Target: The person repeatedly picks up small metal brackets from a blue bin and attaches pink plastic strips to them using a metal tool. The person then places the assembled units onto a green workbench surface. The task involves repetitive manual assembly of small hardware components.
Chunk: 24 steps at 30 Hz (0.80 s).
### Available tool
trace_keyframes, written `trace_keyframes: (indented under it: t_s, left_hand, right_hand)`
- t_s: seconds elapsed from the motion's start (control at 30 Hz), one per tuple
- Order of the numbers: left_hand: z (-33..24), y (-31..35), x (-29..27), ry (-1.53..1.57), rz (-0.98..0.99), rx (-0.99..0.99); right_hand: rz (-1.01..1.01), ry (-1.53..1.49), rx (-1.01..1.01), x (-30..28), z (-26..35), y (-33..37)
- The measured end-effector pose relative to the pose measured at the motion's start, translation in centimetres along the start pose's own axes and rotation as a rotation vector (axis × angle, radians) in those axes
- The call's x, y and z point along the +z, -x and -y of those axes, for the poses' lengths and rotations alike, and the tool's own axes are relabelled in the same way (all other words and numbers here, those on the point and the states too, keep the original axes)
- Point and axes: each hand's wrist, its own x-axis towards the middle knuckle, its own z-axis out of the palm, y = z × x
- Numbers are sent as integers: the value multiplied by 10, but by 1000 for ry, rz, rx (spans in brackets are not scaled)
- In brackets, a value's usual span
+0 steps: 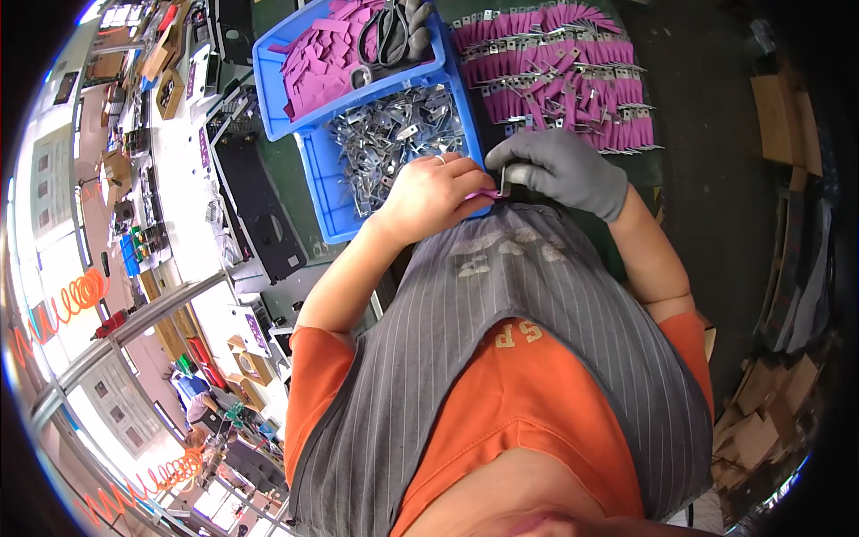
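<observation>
My bare left hand [436, 197] is closed, pinching a small purple strip [483, 192] between thumb and fingers. My right hand [564, 172], in a grey glove, grips a small bent metal bracket [505, 183] with thumb and forefinger. Bracket and strip meet between the hands, just above my apron; whether one is inside the other I cannot tell. Beyond my left hand, a blue bin [329, 210] holds many loose metal brackets [394, 134]. Behind it another blue bin [271, 94] contains purple strips [324, 58], with a dark grey glove [394, 38] lying on top.
Rows of purple-covered metal pieces [559, 76] lie on the dark green table beyond my right hand. Black panels [259, 210] are left of the bins. Cardboard boxes [769, 421] stand at far right. Other people [192, 394] are in the distance at lower left.
</observation>
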Motion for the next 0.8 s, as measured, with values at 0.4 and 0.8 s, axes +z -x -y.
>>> trace_keyframes:
  t_s: [0.4, 0.8]
  left_hand:
    - [84, 102, 6, -282, -141, -927]
    - [112, 123, 52, -395, 372, -1294]
  right_hand:
    - [-691, 480, 215, -42, -109, 65]
    - [-796, 306, 253, -34, -140, 63]
